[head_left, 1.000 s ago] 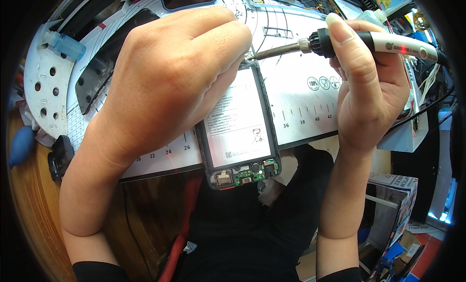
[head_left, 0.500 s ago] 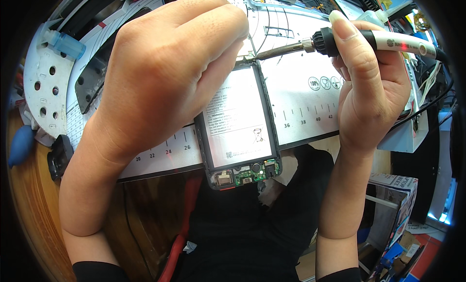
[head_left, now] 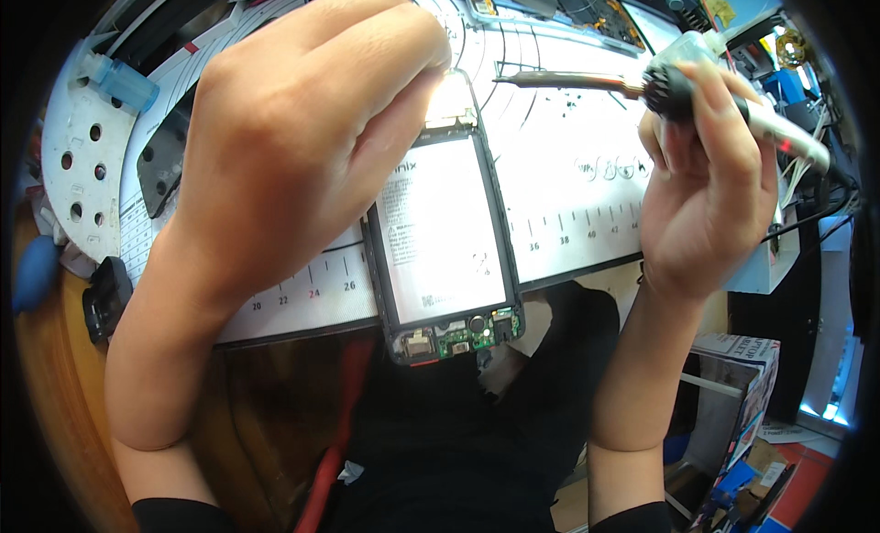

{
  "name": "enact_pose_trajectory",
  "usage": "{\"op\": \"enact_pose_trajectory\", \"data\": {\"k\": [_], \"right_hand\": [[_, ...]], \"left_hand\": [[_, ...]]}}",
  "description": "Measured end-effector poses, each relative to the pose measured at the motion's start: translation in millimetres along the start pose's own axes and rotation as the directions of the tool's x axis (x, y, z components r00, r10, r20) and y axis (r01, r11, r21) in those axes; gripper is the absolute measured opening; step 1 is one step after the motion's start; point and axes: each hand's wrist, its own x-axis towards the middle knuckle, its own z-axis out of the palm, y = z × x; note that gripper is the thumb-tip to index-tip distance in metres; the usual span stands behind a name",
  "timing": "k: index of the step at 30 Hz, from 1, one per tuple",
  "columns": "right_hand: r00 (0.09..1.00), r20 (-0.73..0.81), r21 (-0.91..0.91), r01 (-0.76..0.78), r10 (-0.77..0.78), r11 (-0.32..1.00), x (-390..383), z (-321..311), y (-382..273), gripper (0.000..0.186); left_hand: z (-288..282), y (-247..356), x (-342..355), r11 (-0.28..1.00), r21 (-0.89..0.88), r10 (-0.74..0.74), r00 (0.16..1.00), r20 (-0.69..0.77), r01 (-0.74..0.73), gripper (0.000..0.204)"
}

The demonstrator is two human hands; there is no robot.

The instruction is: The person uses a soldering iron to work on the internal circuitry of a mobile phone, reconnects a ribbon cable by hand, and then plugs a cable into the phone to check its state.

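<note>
We have one opened phone (head_left: 445, 230) lying across the near edge of the white work mat (head_left: 568, 203), its circuit-board end jutting past that edge above our lap. Our left hand (head_left: 312, 120) curls over the phone's upper left; we cannot tell what its hidden fingertips hold. Our right hand (head_left: 710, 175) closes around one soldering iron (head_left: 667, 88), its tip just beside the phone, apart from it. Printed mat stretches between phone and right hand. One perforated white plate (head_left: 87, 189) and one blue bulb (head_left: 35, 272) stand leftward.
</note>
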Motion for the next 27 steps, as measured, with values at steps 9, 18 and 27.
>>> {"op": "enact_pose_trajectory", "data": {"k": [9,18,27], "right_hand": [[0.949,0.274,0.106,-0.194,0.159,0.975,-17.9,-24.9,-10.4,0.038],[0.916,0.304,0.051,-0.288,0.260,0.956,-13.6,-35.1,-9.4,0.039],[0.868,0.339,0.105,-0.417,0.362,0.903,-8.1,-42.4,-8.8,0.038]], "left_hand": [[-3.1,-3.2,-9.3,0.993,-0.047,-0.105,0.994,-0.003,0.105,0.014],[-8.8,-7.3,-9.9,0.991,0.040,-0.133,0.988,0.072,0.131,0.015],[-10.2,-8.2,-14.1,0.989,-0.033,-0.142,0.981,0.132,0.147,0.016]]}}
